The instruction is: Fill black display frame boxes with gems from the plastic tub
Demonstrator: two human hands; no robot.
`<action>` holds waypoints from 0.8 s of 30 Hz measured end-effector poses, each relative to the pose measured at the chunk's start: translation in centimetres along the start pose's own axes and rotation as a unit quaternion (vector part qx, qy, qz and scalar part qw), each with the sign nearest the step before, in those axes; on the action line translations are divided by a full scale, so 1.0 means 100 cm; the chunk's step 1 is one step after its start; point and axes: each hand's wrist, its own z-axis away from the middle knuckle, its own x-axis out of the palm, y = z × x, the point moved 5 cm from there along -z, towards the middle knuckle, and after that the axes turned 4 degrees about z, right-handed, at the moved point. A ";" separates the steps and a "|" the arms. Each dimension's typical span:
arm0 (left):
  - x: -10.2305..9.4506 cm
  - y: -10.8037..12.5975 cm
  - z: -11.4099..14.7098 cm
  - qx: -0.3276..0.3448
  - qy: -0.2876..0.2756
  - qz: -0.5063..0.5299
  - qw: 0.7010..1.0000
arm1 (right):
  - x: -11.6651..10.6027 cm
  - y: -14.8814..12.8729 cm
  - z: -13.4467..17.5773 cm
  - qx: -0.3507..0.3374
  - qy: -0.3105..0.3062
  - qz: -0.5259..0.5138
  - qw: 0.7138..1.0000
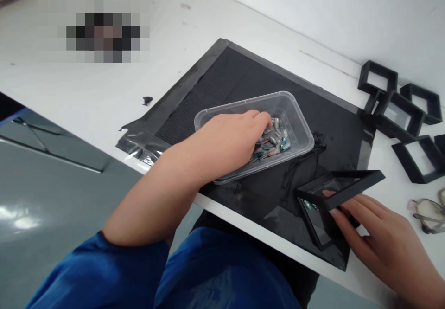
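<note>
My left forearm slants over the near-left rim of the clear tub (304, 130), left hand (246, 132) dipped inside, fingers bent down at the shiny pieces (274, 141); can't tell whether they pinch any. To the tub's right and nearer me, my right hand (385, 230) clamps the black frame (355, 188) between thumb and fingers.

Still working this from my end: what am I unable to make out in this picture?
All in the head view:
- Whether the left hand grips a piece: its own back hides the thumb and some shiny pieces in the clear container.
- Part of the right hand: hidden by the black frame.
- The whole glasses: cut off by the right edge.
- The upper-left patch: pixelated.
</note>
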 end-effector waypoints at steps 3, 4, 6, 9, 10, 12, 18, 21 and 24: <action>0.000 0.000 0.000 0.008 0.002 0.011 1.000 | 0.002 0.001 0.001 0.003 -0.006 0.006 1.000; -0.001 0.000 0.000 0.012 0.001 0.014 1.000 | 0.002 0.001 0.001 0.004 -0.007 0.007 1.000; -0.001 0.001 0.000 0.018 -0.005 0.019 1.000 | 0.002 0.002 0.002 0.005 -0.010 0.005 1.000; -0.001 0.001 -0.001 0.020 -0.021 0.024 0.999 | 0.002 0.002 0.002 0.007 -0.013 -0.001 1.000; 0.000 0.001 -0.001 0.022 -0.025 0.024 0.999 | 0.002 0.002 0.002 0.009 -0.014 -0.003 1.000; 0.000 0.002 -0.002 0.029 -0.026 0.022 0.999 | 0.002 0.002 0.002 0.012 -0.014 -0.003 1.000; -0.001 0.005 -0.006 0.042 -0.013 0.022 0.999 | 0.001 0.001 0.002 0.014 -0.013 -0.007 1.000; -0.003 0.007 -0.007 0.046 -0.010 0.015 0.999 | 0.000 0.001 0.003 0.012 -0.015 -0.009 1.000; -0.003 0.011 -0.007 0.058 -0.008 0.007 0.998 | 0.000 0.001 0.003 0.011 -0.017 -0.008 1.000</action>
